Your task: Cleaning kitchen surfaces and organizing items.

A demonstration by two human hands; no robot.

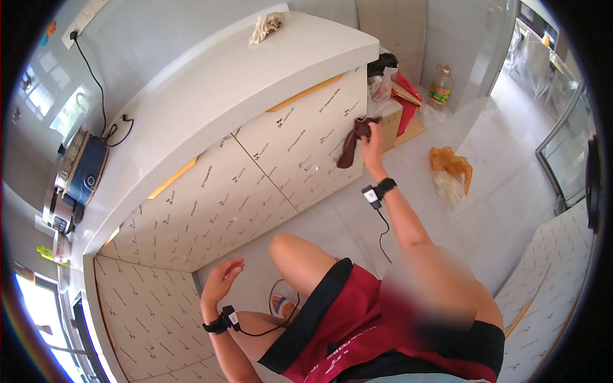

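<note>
My right hand [372,146] is closed on a dark brown cloth [353,143], which lies against the right end of a white cabinet door [306,143] covered in printed protective film. Part of the cloth hangs below my fingers. My left hand [222,282] is at the lower left, in front of the cabinets, with nothing in it and its fingers loosely apart. Each wrist bears a black strap with a small cabled device.
Above the doors runs a white countertop [215,81] with a crumpled cloth [266,28] and a blue cooker [86,167]. A cardboard box [390,124], an oil bottle [440,88] and an orange plastic bag [450,163] are on the right.
</note>
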